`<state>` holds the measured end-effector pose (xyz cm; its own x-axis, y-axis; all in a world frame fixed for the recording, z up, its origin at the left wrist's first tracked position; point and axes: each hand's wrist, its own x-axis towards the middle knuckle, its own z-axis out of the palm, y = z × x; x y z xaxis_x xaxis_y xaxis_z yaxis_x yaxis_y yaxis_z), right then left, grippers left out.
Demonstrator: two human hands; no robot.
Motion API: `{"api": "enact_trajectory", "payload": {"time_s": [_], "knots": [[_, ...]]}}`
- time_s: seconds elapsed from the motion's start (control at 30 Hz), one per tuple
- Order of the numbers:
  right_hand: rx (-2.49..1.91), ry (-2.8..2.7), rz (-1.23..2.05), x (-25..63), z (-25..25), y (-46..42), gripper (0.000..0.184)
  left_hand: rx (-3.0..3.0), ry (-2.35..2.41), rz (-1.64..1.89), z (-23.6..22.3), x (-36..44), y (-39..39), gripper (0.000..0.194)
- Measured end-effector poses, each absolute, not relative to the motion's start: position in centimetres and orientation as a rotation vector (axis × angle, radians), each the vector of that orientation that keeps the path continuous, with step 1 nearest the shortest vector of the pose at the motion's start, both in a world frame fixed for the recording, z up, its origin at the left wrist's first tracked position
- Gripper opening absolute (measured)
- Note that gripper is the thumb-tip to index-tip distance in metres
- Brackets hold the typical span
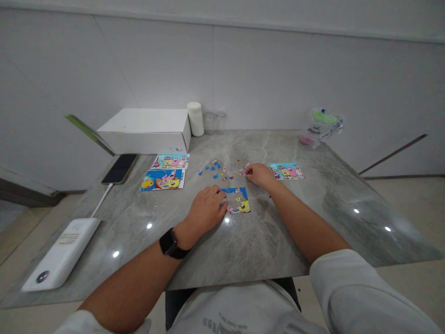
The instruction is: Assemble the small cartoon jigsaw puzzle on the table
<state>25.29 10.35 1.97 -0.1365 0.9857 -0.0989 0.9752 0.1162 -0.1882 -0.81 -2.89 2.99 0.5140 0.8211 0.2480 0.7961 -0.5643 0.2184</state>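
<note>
Near the white box (144, 127) are a bottle (195, 119) and two glasses (214, 123) to its right, and a phone (120, 169) in front, cabled to a power bank (61, 254).

Partial jigsaw (244, 205): blue along top, yellow at lower right, gaps in middle, flat on grey table (243, 250), left part covered. Loose pieces (216, 176): blue, yellow, pink, scattered beyond it.

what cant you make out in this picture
All in the head view:
- Left edge of the partly filled puzzle: covered by the left hand.
- Whether the right hand's fingers grip a piece: too small, partly hidden by the hand.
- Designs on the loose pieces: too small.
- Lettering on the white device: blurred.
- Inside of the white box: hidden by its closed top.
</note>
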Motion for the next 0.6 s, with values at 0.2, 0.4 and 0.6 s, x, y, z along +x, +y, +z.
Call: {"api": "enact_trajectory", "payload": {"time_s": [0.2,0.4,0.6], "knots": [[-1.941,-2.22,0.52,26.5,2.0,10.1,0.007,2.648,1.439,0.489,3.0,-0.9,-2.6,0.023],[-1.505,-1.831,1.242,26.9,5.2,8.6,0.033,2.642,1.4,0.548,2.4,-0.9,-2.5,0.022],[-1.412,-1.635,1.445,26.3,8.4,6.8,0.026,2.652,1.335,0.605,2.1,-1.0,-2.5,0.024]]}}
